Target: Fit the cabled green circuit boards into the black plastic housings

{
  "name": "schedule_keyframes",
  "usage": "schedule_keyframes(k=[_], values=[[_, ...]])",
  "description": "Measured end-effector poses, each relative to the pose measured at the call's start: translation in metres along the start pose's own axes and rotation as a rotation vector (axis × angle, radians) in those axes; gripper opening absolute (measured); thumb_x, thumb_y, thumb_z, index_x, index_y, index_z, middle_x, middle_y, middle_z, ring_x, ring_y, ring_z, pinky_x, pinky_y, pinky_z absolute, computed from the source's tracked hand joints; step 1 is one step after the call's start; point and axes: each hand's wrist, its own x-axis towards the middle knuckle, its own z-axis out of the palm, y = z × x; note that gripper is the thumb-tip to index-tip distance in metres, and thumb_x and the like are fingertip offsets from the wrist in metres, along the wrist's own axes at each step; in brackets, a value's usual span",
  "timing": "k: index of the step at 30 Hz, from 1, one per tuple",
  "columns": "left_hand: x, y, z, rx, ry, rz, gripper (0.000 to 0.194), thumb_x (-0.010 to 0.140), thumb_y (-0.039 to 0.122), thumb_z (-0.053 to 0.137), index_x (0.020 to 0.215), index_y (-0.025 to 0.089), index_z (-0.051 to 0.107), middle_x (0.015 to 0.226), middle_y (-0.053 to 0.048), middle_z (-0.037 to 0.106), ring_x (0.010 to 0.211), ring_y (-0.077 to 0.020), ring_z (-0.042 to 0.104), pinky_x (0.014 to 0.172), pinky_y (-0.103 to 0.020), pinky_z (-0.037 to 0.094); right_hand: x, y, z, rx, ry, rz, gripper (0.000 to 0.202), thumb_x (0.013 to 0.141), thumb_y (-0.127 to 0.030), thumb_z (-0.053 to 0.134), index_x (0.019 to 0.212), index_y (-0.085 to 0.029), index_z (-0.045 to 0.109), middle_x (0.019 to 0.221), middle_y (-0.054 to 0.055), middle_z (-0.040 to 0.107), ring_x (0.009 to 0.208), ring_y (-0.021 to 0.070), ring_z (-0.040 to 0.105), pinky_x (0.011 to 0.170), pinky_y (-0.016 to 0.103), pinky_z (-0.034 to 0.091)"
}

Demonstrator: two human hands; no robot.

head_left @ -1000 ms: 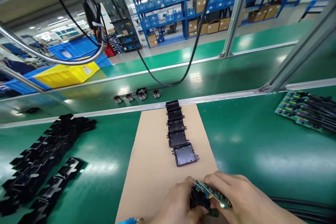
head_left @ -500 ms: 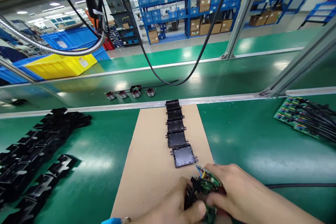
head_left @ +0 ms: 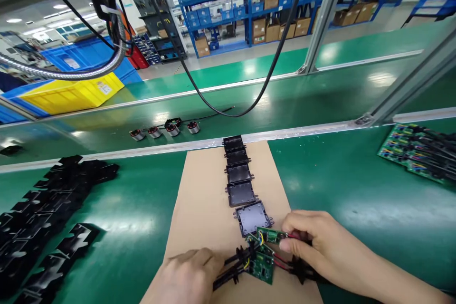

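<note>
The right hand (head_left: 317, 242) is pinching a small green circuit board with coloured wires (head_left: 271, 235) between thumb and forefinger, holding it just above the near end of the tan cardboard sheet (head_left: 203, 209). A second green circuit board (head_left: 262, 266) is lying on that sheet just below the first, joined to it by red, yellow and blue wires whose routing is hard to follow. The left hand (head_left: 187, 275) is resting near the sheet's front edge, fingers curled over black leads (head_left: 228, 270) running from the boards; its fingertips are hidden, so I cannot tell whether it is gripping them, and its wrist is cut off by the frame. Black connector pieces under the right palm are mostly covered.

Running up the middle of the sheet toward its far edge is a row of five shallow black plastic trays (head_left: 240, 180), the nearest one just beside the held board. Left of the sheet, stacked black plastic brackets (head_left: 46, 213) are sprawling across the green bench, partly cropped. Right of the sheet, well apart, a pile of green boards with black wires (head_left: 416, 152) is running out of view. Beyond the sheet's far edge, four small round motors (head_left: 164, 130) are sitting on the belt, too small to read in detail.
</note>
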Motion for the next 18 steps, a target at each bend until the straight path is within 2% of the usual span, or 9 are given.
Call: schedule_keyframes(k=[2, 4, 5, 7, 10, 12, 15, 18], values=[[0.011, 0.01, -0.011, -0.158, 0.076, -0.001, 0.046, 0.083, 0.018, 0.051, 0.128, 0.026, 0.056, 0.117, -0.008, 0.066, 0.098, -0.0255, 0.065, 0.085, -0.035, 0.051, 0.008, -0.005, -0.003, 0.025, 0.005, -0.015, 0.019, 0.087, -0.024, 0.058, 0.069, -0.019, 0.053, 0.068, -0.004, 0.053, 0.062, 0.0103, 0.047, 0.059, 0.023, 0.034], [0.027, 0.023, -0.017, -0.314, 0.144, -0.023, 0.051, 0.084, 0.03, 0.058, 0.133, 0.023, 0.049, 0.116, -0.008, 0.065, 0.097, -0.024, 0.063, 0.085, -0.035, 0.05, 0.016, -0.011, -0.006, 0.063, 0.005, -0.021, 0.019, 0.086, -0.029, 0.061, 0.07, -0.019, 0.057, 0.068, -0.004, 0.054, 0.062, 0.0102, 0.047, 0.058, 0.023, 0.034], [0.035, 0.028, -0.017, -0.381, 0.15, -0.027, 0.047, 0.084, 0.034, 0.06, 0.129, 0.022, 0.051, 0.106, -0.007, 0.068, 0.089, -0.022, 0.064, 0.079, -0.032, 0.051, 0.02, -0.013, -0.007, 0.084, 0.001, -0.019, 0.019, 0.085, -0.031, 0.063, 0.07, -0.019, 0.059, 0.069, -0.004, 0.055, 0.062, 0.0101, 0.048, 0.058, 0.023, 0.034], [0.05, 0.033, -0.014, -0.47, 0.134, -0.029, 0.026, 0.088, 0.035, 0.054, 0.109, 0.021, 0.059, 0.079, -0.001, 0.066, 0.068, -0.0171, 0.06, 0.062, -0.026, 0.047, 0.027, -0.015, -0.011, 0.107, 0.002, 0.014, 0.02, 0.083, -0.034, 0.065, 0.07, -0.019, 0.059, 0.069, -0.004, 0.056, 0.062, 0.0103, 0.049, 0.057, 0.022, 0.035], [0.063, 0.03, -0.008, -0.484, 0.169, -0.048, 0.016, 0.093, 0.029, 0.044, 0.09, 0.02, 0.058, 0.065, 0.002, 0.057, 0.056, -0.0139, 0.051, 0.052, -0.024, 0.037, 0.033, -0.017, -0.015, 0.038, 0.012, 0.076, 0.018, 0.085, -0.031, 0.059, 0.071, -0.019, 0.056, 0.064, -0.004, 0.055, 0.059, 0.0106, 0.048, 0.053, 0.022, 0.034], [0.066, 0.026, -0.006, -0.463, 0.205, -0.048, 0.012, 0.09, 0.026, 0.046, 0.085, 0.02, 0.054, 0.065, 0.001, 0.056, 0.056, -0.0134, 0.049, 0.052, -0.024, 0.035, 0.036, -0.02, -0.011, -0.121, 0.067, 0.048, 0.017, 0.087, -0.024, 0.051, 0.072, -0.019, 0.055, 0.065, -0.002, 0.056, 0.06, 0.0119, 0.049, 0.054, 0.024, 0.036], [0.073, 0.025, -0.006, -0.475, 0.254, -0.039, 0.01, 0.088, 0.023, 0.048, 0.078, 0.019, 0.05, 0.068, 0.001, 0.055, 0.058, -0.013, 0.047, 0.052, -0.024, 0.032, 0.04, -0.032, 0.008, -0.534, 0.235, -0.084, 0.012, 0.083, -0.012, 0.049, 0.075, -0.018, 0.056, 0.072, 0.004, 0.059, 0.067, 0.0174, 0.053, 0.056, 0.028, 0.037], [0.082, 0.027, -0.003, -0.632, 0.225, -0.061, 0.014, 0.085, 0.026, 0.053, 0.075, 0.019, 0.047, 0.064, 0.002, 0.052, 0.057, -0.0119, 0.046, 0.051, -0.023, 0.033, 0.044, -0.046, 0.024, -0.882, 0.262, -0.206, 0.014, 0.075, -0.005, 0.05, 0.078, -0.016, 0.059, 0.07, 0.008, 0.057, 0.064, 0.0219, 0.053, 0.046, 0.03, 0.031]])
